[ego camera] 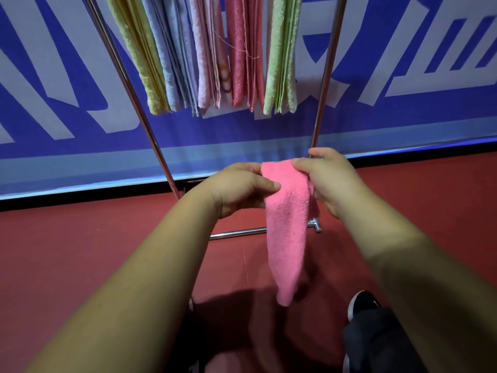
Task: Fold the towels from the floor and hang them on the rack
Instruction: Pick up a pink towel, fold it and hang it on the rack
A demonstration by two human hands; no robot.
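— Where's the towel (pixel 286 224)?
— Held up in front of the rack (pixel 326 76), over the floor (pixel 80 251). My left hand (pixel 239 189) and right hand (pixel 330 181) pinch its top edge, fingers (pixel 266 184) curled on it.
— What's the risk?
— If either pinch loosens, the hanging fold may fall open.

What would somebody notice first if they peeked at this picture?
The bright pink towel jumps out first, dangling in the middle with its top pinched by the left hand and the right hand. Above it, a row of folded towels in yellow, blue, pink and green hangs on the metal rack. Behind it all is a big blue and white banner.
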